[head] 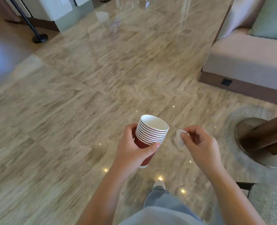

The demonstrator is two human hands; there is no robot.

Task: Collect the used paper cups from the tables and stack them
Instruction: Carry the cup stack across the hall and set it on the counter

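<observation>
A stack of several red paper cups [150, 134] with white rims and a white inside is gripped by my left hand [131, 148] around its lower half, tilted with the open mouth up and to the right. Just to the right of the stack, apart from it, my right hand [197, 143] pinches a small white scrap [180, 137] between thumb and fingertips. Both hands hover over the polished floor at the lower middle of the view.
Glossy beige marble floor [86, 95] stretches ahead. A pale sofa [245, 59] with a brown base stands at the right. A round metal table base [254, 142] with a brown column sits at the lower right. A black pole stand [39, 38] is far left. My leg and shoe [159, 185] are below.
</observation>
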